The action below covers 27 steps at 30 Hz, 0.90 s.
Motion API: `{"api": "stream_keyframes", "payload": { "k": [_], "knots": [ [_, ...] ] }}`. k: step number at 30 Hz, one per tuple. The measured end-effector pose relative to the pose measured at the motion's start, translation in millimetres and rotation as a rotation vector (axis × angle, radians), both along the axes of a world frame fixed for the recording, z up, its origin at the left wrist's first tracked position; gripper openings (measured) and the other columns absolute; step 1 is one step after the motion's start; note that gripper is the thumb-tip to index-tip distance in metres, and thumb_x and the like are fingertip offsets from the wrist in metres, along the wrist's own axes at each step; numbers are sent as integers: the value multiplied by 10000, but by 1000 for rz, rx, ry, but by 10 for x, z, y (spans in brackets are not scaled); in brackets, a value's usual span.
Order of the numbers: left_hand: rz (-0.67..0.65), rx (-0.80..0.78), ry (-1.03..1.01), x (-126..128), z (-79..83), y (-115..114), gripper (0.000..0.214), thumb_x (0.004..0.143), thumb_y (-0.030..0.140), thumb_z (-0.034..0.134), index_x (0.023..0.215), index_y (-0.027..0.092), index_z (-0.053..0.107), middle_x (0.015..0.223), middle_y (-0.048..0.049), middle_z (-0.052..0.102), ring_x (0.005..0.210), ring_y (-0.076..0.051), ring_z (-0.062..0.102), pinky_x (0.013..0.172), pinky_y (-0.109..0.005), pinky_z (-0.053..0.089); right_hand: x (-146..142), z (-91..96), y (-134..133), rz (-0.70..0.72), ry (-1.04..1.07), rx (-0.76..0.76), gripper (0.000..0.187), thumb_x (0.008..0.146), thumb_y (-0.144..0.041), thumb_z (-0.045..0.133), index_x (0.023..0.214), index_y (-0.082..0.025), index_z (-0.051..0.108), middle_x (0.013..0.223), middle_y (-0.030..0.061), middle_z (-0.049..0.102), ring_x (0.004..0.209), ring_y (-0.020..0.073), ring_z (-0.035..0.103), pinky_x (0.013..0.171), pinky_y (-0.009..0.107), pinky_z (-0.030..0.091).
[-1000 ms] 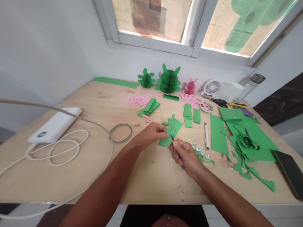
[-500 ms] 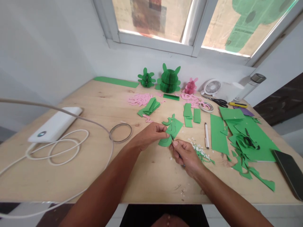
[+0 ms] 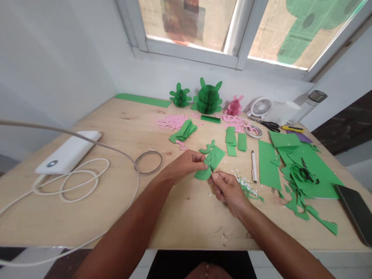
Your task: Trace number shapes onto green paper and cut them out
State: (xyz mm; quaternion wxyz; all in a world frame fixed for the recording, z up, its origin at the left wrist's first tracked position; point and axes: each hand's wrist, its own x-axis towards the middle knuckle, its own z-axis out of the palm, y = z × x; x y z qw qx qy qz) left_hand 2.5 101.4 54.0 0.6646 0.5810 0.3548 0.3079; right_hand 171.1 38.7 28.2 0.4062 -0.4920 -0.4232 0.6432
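My left hand (image 3: 190,164) pinches a green paper piece (image 3: 215,155) between thumb and fingers, holding it above the table. Curved outlines are drawn on this paper, and a wavy cut part (image 3: 207,148) sticks out at its top left. In my right hand (image 3: 226,188) is a slim tool with a dark pointed tip (image 3: 212,169); the tip meets the paper's lower right edge. Fingers hide most of the tool, so I cannot tell its exact kind. Green and white paper bits (image 3: 248,188) lie just right of my right hand.
Green strips (image 3: 184,131), pink cutouts (image 3: 173,122) and honeycomb paper figures (image 3: 207,99) are at the back. To the right are a white pen (image 3: 254,166), green sheets (image 3: 269,164), black scissors (image 3: 306,174) and a phone (image 3: 354,213). A power bank (image 3: 69,151) with looping cable sits left.
My right hand and the tool have shifted very slightly against the paper. The left hand keeps its grip, and the objects on the table stay in place.
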Motion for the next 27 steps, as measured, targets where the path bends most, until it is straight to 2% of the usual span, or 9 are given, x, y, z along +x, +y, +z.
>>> {"api": "stream_keyframes", "payload": {
  "k": [3, 8, 14, 20, 24, 27],
  "knots": [
    [5, 4, 0, 2, 8, -3, 220, 665, 326, 655, 578, 164, 534, 558, 44, 526, 540, -90, 441, 535, -221, 323, 2, -9, 1, -5, -1, 0, 473, 720, -633, 676, 692, -170, 586, 448, -94, 367, 379, 43, 231, 362, 198, 122],
    [-27, 3, -16, -1, 34, -8, 196, 684, 325, 632, 594, 164, 564, 580, 24, 586, 553, -101, 470, 556, -228, 341, 9, -13, 0, 5, 13, 0, 469, 726, -631, 673, 728, -167, 602, 465, -89, 393, 383, 44, 243, 367, 197, 131],
    [57, 22, 37, 2, 32, -8, 252, 661, 359, 642, 569, 171, 503, 558, 40, 524, 558, -102, 448, 566, -237, 337, 0, -1, 0, -5, 20, -5, 477, 711, -641, 679, 719, -172, 595, 464, -86, 395, 385, 47, 247, 367, 197, 132],
    [62, -15, 18, 19, 9, -7, 246, 658, 362, 671, 603, 173, 523, 571, 38, 509, 617, -138, 514, 630, -270, 401, -1, -11, 0, -47, 53, -9, 496, 707, -659, 679, 727, -171, 589, 472, -91, 398, 377, 37, 230, 367, 193, 121],
    [39, -56, -57, 26, -21, -2, 265, 655, 365, 719, 623, 162, 551, 627, 17, 555, 661, -143, 533, 684, -284, 431, -1, -2, 3, -79, 65, 16, 496, 719, -644, 683, 629, -188, 509, 476, -80, 416, 380, 37, 242, 363, 197, 139],
    [31, -71, -51, 29, -40, 1, 320, 645, 395, 743, 604, 168, 521, 594, 31, 520, 664, -153, 543, 684, -292, 434, -5, 7, 2, -79, 67, 21, 524, 711, -651, 688, 590, -196, 459, 479, -76, 421, 380, 35, 245, 360, 197, 147]
  ]
}}
